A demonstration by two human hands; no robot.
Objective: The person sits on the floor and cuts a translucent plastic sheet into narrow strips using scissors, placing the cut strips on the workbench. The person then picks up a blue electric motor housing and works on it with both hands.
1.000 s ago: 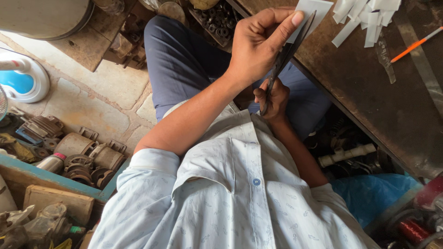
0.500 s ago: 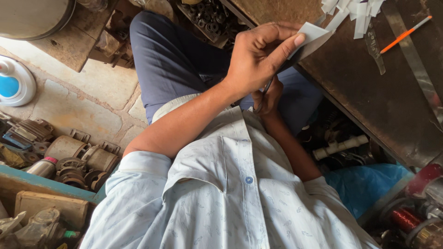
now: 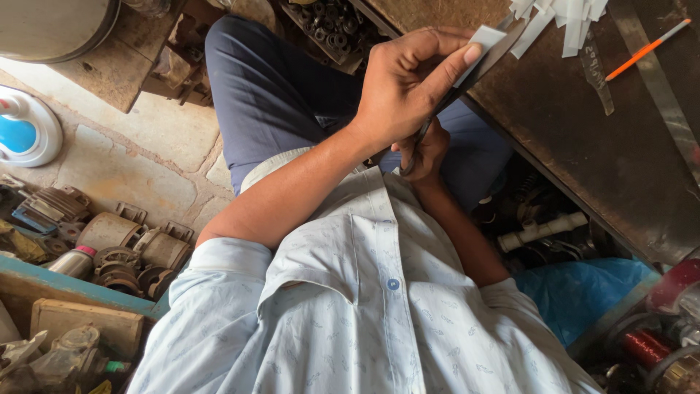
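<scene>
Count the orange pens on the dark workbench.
1. The orange pen lies slanted near the bench's top right corner, right of the heap of white strips. More could be out of frame.

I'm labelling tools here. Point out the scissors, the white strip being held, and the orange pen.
scissors (image 3: 474,73), head view, blade
white strip (image 3: 487,36), head view, end above thumb
orange pen (image 3: 645,49), head view, mid-barrel

white paper strip (image 3: 487,35), pale patterned shirt (image 3: 350,321), orange pen (image 3: 645,49)
</scene>
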